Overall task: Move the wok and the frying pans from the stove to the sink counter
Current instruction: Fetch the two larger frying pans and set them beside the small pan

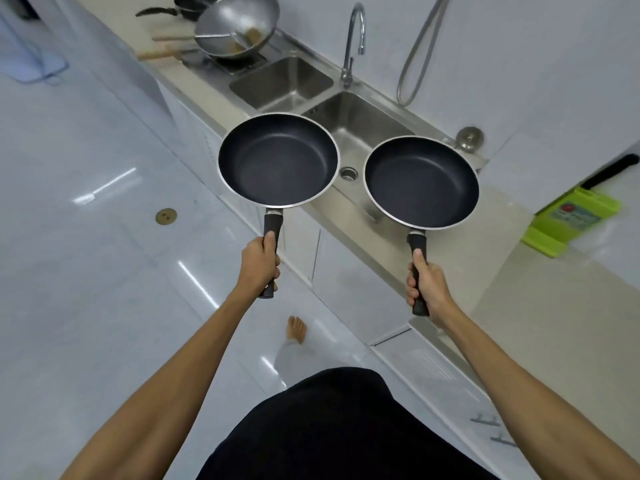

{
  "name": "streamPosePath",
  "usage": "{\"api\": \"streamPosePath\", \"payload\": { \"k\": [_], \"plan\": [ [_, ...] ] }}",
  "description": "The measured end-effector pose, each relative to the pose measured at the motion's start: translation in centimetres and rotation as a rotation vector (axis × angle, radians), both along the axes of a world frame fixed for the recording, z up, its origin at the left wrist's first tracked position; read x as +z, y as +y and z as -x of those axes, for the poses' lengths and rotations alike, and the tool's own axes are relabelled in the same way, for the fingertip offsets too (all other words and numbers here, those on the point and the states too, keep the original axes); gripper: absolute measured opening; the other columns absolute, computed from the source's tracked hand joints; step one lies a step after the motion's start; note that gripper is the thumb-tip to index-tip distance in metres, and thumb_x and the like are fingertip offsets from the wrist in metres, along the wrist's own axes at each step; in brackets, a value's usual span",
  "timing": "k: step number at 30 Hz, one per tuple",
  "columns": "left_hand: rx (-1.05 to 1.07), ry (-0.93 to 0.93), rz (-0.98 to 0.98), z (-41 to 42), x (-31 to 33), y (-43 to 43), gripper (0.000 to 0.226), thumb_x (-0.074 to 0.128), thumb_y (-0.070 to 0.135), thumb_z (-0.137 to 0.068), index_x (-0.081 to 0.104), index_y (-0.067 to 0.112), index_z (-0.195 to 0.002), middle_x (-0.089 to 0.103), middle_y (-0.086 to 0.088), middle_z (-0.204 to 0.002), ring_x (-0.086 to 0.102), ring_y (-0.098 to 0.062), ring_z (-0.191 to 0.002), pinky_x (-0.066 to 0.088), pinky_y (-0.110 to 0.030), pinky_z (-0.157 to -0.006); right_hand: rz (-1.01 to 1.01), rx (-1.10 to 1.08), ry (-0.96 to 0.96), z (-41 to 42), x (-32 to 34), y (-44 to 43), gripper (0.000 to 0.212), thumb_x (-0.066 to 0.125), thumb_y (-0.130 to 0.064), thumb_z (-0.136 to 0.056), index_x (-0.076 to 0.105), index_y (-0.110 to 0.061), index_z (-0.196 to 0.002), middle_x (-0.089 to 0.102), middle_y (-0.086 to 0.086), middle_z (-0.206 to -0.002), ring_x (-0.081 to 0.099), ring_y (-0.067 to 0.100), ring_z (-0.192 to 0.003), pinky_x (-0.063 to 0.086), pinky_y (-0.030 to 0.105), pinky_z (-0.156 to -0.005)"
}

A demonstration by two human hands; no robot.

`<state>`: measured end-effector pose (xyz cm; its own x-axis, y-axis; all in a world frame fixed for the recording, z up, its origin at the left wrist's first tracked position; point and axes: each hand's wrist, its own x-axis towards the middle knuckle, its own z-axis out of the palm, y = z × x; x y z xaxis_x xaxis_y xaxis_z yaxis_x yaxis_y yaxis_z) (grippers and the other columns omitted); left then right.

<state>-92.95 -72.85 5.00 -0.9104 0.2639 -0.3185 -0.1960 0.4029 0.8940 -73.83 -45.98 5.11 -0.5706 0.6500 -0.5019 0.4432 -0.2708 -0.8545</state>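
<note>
A white-tiled kitchen with a steel double sink [360,133] set in the counter. Two black frying pans are held level above the sink's edge, handles pointing back at the person: left hand [259,265] wrapped tight around the left frying pan [277,161], right hand [427,285] around the right frying pan [420,181]. One wok [239,26] sits far left on the stove.

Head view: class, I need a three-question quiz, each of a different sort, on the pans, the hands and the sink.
1. True or false: each hand holds a frying pan by its handle.
2. Where is the wok? A on the stove; B in the sink; C on the floor.
3. Fill in: the right pan hangs over the ____.

Key
1. True: left hand holds the left pan, right hand the right pan.
2. A.
3. Sink.
</note>
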Motion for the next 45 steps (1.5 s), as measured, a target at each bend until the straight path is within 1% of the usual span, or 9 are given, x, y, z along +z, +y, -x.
{"api": "streamPosePath", "payload": {
  "k": [5,10,16,22,27,32,35,38,45],
  "plan": [
    [0.050,-0.019,0.035,9.3,-0.3,-2.0,0.041,0.037,0.039,-0.105,0.056,0.007,-0.089,0.050,-0.006,-0.065,0.044,-0.011,-0.037,0.048,-0.030,-0.036,0.014,0.066,-0.009,10.6,-0.6,-0.7,0.041,0.052,-0.047,-0.104,0.051,-0.013,-0.081,0.044,0.001,-0.052,0.038,0.013,-0.034,0.038,0.024,-0.033],
    [0.097,-0.035,0.033,18.0,0.0,-3.0,0.042,0.037,0.039,-0.106,0.058,0.004,-0.093,0.052,-0.006,-0.066,0.046,-0.013,-0.040,0.048,-0.029,-0.036,0.030,0.127,-0.018,20.3,0.2,-0.6,0.039,0.053,-0.046,-0.104,0.051,-0.012,-0.084,0.044,0.003,-0.055,0.039,0.015,-0.035,0.036,0.025,-0.034],
    [0.161,-0.034,0.033,27.1,1.0,-5.1,0.038,0.037,0.038,-0.107,0.056,0.008,-0.092,0.052,-0.007,-0.066,0.046,-0.009,-0.038,0.044,-0.024,-0.034,0.038,0.205,-0.009,30.8,1.8,-1.6,0.037,0.055,-0.044,-0.103,0.051,-0.012,-0.085,0.043,0.002,-0.055,0.037,0.015,-0.037,0.037,0.026,-0.033],
    [0.187,-0.016,0.028,37.4,1.4,-8.8,0.039,0.038,0.037,-0.107,0.056,0.006,-0.092,0.051,-0.008,-0.066,0.045,-0.011,-0.038,0.044,-0.025,-0.035,0.047,0.252,0.016,41.6,1.9,-4.0,0.039,0.066,-0.042,-0.098,0.049,-0.012,-0.079,0.039,0.005,-0.053,0.035,0.016,-0.034,0.035,0.026,-0.033],
    [0.160,0.000,0.084,48.7,1.8,-13.4,0.040,0.037,0.038,-0.107,0.057,0.005,-0.095,0.053,-0.008,-0.068,0.049,-0.018,-0.045,0.043,-0.026,-0.039,0.017,0.267,0.042,52.3,1.7,-7.6,0.038,0.069,-0.041,-0.096,0.052,-0.009,-0.085,0.040,0.006,-0.053,0.037,0.017,-0.034,0.036,0.027,-0.035],
    [0.123,-0.005,0.066,59.5,3.4,-19.1,0.037,0.039,0.035,-0.106,0.055,0.007,-0.090,0.052,-0.008,-0.066,0.045,-0.013,-0.041,0.040,-0.023,-0.037,0.030,0.238,0.070,62.6,2.1,-13.3,0.043,0.068,-0.036,-0.097,0.045,-0.013,-0.069,0.039,0.004,-0.049,0.036,0.016,-0.034,0.034,0.027,-0.036],
    [0.104,0.024,0.068,65.3,3.9,-22.4,0.038,0.039,0.034,-0.107,0.055,0.006,-0.088,0.051,-0.007,-0.063,0.043,-0.011,-0.039,0.040,-0.022,-0.039,0.023,0.233,0.082,68.2,2.0,-16.4,0.043,0.069,-0.033,-0.097,0.043,-0.014,-0.068,0.039,0.002,-0.048,0.038,0.013,-0.032,0.035,0.025,-0.033],
    [0.096,0.033,0.082,70.3,3.8,-24.7,0.035,0.039,0.032,-0.108,0.055,0.006,-0.091,0.051,-0.007,-0.064,0.044,-0.011,-0.041,0.040,-0.019,-0.037,0.025,0.231,0.080,73.0,1.8,-18.4,0.040,0.071,-0.034,-0.095,0.045,-0.015,-0.072,0.041,0.000,-0.049,0.038,0.013,-0.033,0.036,0.025,-0.033],
    [0.104,-0.004,0.058,82.1,2.4,-27.5,0.041,0.037,0.033,-0.109,0.058,-0.002,-0.108,0.050,-0.008,-0.068,0.046,-0.014,-0.047,0.042,-0.022,-0.042,-0.006,0.300,0.078,85.3,0.9,-20.4,0.041,0.074,-0.039,-0.093,0.043,-0.015,-0.082,0.043,0.002,-0.053,0.038,0.015,-0.038,0.036,0.029,-0.039]
  ]
}}
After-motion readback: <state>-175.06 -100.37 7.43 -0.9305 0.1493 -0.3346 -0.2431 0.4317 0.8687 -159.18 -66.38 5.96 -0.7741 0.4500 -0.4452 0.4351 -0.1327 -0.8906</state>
